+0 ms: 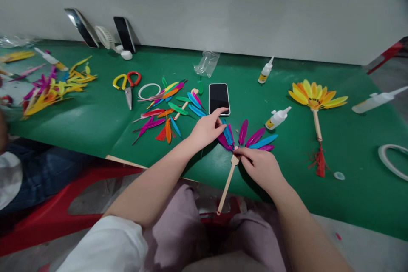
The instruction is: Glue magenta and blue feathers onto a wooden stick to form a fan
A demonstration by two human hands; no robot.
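Observation:
A half-feathered hand fan with a wooden handle (227,189) lies at the table's near edge, its handle sticking out over the edge. Purple feathers (244,131) and blue ones spread from its head. My right hand (263,169) is closed, thumb and finger pinching the fan where the feather quills meet the wood. My left hand (207,129) is open, index finger stretched over the lower edge of a phone (219,97). Its other fingertips touch or hover by a blue feather (227,134) on the fan's left side; contact is unclear.
Loose coloured feathers (172,106), scissors (128,87) and a tape ring (149,91) lie left. Glue bottles (276,119) stand behind my right hand. A yellow feather fan (317,97) with a red tassel (320,163) lies right. Another person (35,170) sits at far left.

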